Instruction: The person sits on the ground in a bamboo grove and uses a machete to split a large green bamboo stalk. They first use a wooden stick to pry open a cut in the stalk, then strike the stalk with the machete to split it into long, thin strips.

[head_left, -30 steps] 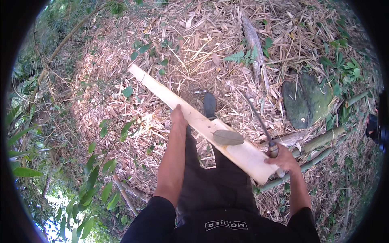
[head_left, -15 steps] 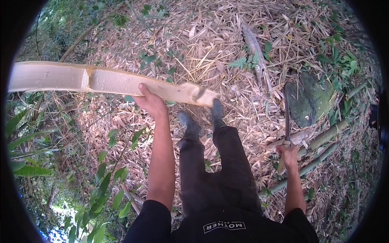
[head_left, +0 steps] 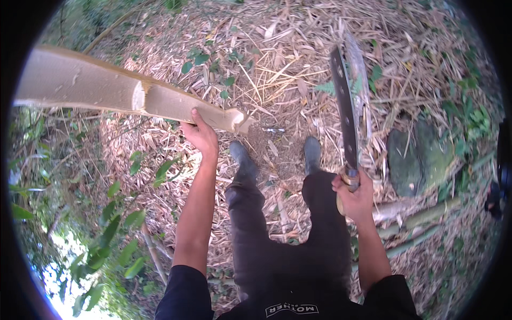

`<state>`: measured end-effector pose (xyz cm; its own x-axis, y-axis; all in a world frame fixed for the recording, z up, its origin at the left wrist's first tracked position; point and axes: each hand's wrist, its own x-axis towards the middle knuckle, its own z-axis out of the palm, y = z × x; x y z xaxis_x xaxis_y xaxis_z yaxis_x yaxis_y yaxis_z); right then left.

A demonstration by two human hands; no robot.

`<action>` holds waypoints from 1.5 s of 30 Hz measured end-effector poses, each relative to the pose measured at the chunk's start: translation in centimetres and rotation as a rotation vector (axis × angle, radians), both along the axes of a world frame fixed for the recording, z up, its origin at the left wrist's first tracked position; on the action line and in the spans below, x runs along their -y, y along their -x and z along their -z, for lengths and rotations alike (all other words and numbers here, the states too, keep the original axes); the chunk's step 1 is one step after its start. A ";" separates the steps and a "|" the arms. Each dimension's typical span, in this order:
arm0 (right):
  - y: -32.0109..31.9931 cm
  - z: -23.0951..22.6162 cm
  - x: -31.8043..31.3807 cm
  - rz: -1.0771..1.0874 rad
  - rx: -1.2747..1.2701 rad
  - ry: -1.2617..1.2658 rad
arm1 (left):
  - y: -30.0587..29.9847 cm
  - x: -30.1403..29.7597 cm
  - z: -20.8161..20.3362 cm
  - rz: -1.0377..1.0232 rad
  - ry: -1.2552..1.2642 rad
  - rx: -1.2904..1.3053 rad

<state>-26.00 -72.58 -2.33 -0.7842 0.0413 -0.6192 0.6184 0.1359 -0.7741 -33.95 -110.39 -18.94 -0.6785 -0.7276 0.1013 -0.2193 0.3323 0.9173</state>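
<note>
A long split length of bamboo point(head_left: 101, 80), pale on its hollow inner face, reaches in from the left edge. My left hand point(head_left: 201, 133) grips it close to its cut end, thumb over the pale face and the other fingers hidden beneath. A node wall crosses it left of my thumb, and another sits at the cut end. In my right hand point(head_left: 356, 194) is a machete point(head_left: 343, 101), my fingers wrapped round its wooden handle. Its dark blade, with a row of holes, points up and away, apart from the bamboo.
Dry bamboo leaves point(head_left: 288, 32) cover the ground. A mossy flat stone point(head_left: 418, 160) lies at right, above some green bamboo poles point(head_left: 426, 218). A weathered log point(head_left: 360, 74) is behind the blade. Leafy plants point(head_left: 112, 234) grow at lower left. My boots point(head_left: 312, 154) stand apart.
My right hand has brought the machete up and inward from the right. The bamboo's left part has risen, and its cut end has shifted left. My right boot has moved right.
</note>
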 end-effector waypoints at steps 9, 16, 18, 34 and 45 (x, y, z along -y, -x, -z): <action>11.5 13.4 11.1 -0.367 -0.284 -0.028 | -2.5 -5.7 11.5 -0.120 0.005 -0.056; 5.2 33.6 17.6 -0.520 -0.541 -0.191 | -4.6 -5.0 15.9 -0.132 0.052 -0.248; 4.1 36.4 18.8 -0.653 -0.429 -0.218 | -5.9 -4.2 15.9 -0.083 0.093 -0.309; 0.1 38.6 21.2 -0.663 -0.319 -0.070 | -9.0 -0.2 13.4 -0.315 -0.070 -0.368; -0.9 32.4 23.1 -0.658 -0.487 -0.214 | -12.6 -0.1 10.3 -0.250 -0.039 -0.419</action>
